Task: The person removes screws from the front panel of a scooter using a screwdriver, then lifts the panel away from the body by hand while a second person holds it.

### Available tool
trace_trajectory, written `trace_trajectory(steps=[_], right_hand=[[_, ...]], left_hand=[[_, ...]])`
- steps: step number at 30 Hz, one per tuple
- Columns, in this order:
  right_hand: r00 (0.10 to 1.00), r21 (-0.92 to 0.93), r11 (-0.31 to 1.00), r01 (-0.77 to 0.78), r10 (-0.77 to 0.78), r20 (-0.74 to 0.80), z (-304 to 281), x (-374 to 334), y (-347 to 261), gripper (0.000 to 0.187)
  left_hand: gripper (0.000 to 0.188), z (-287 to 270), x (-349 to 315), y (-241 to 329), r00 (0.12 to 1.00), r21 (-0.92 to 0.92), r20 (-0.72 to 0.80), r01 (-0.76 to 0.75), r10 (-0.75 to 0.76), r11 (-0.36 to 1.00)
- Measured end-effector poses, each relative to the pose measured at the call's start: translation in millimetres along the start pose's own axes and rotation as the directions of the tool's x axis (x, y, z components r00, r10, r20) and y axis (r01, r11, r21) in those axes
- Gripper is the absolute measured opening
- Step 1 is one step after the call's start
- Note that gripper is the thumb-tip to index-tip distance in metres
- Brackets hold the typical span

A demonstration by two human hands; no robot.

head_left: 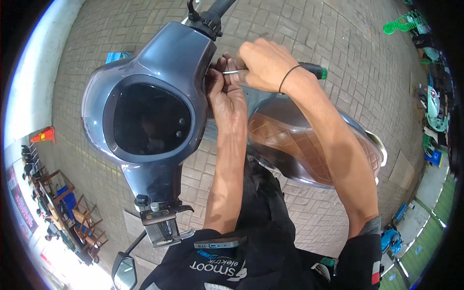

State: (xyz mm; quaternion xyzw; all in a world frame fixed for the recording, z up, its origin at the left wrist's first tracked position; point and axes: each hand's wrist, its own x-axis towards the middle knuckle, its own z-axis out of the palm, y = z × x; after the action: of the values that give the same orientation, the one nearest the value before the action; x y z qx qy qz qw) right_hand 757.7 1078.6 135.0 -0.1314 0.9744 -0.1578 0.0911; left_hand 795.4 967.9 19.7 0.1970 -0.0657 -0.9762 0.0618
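Note:
My right hand (266, 65) is closed around a screwdriver (321, 73), whose black handle with a green end sticks out past my wrist. The bare metal shaft points left, at the inner side of the scooter's glossy blue-grey handlebar cover (176, 50). Beside that cover, my left hand (227, 94) has its fingers curled together around the tip end of the shaft. Those fingers hide the tip and anything they pinch. A dark oval display (152, 119) is set in the cover, left of my hands.
Under my right forearm lies the scooter's brown quilted seat (275, 137). A phone holder (164, 229) and a mirror (124, 270) stick out at the lower left. On the brick paving (299, 21) stand an orange cone (43, 135), wooden chairs (84, 217) and a blue box (117, 57).

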Motion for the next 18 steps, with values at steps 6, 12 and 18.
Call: trace_trajectory(steps=[6,12,18], right_hand=[[1.000,-0.059,0.998,0.012,-0.010,0.030,3,5,6,0.017],[0.998,0.027,0.998,-0.057,0.057,-0.018,19,3,10,0.022],[0.998,0.186,0.981,-0.060,0.055,0.033,27,-35,42,0.012]], left_hand=[[0.035,2,-5,-3,0.995,-0.049,0.057,0.083,-0.080,0.995],[0.028,2,0,0,0.984,0.217,-0.171,0.000,0.038,0.976],[0.026,-10,-16,-6,0.992,0.262,0.029,0.109,-0.120,0.959]])
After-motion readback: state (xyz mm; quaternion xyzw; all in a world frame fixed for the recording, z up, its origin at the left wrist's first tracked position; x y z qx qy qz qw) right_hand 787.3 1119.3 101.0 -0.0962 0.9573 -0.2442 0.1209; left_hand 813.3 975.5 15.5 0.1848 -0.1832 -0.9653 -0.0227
